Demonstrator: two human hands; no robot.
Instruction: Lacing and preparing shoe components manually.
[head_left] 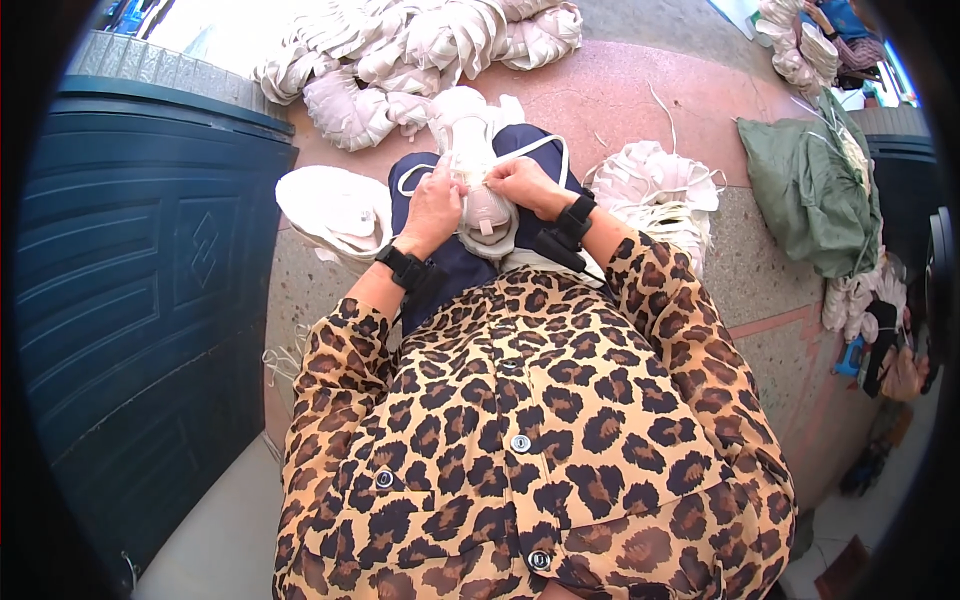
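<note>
A pale pink and white shoe upper [487, 207] lies across my lap, over dark blue trousers, its heel end toward me. A white shoelace [566, 160] runs through its lacing area and loops out to both sides. My left hand [435, 208] is closed at the upper's left edge, thumb and fingers together by the eyelets. On the opposite side my right hand [530, 187] pinches the shoelace just above the upper. Fine detail between the fingertips is too small to make out. Both wrists carry black bands.
Many pale uppers lie heaped [410, 50] on the floor ahead. A stack of white pieces [330, 208] stands at my left, and a bundle of uppers and laces [655, 195] at my right. Farther right is a green sack [810, 185]. A dark blue metal door [150, 260] borders the left.
</note>
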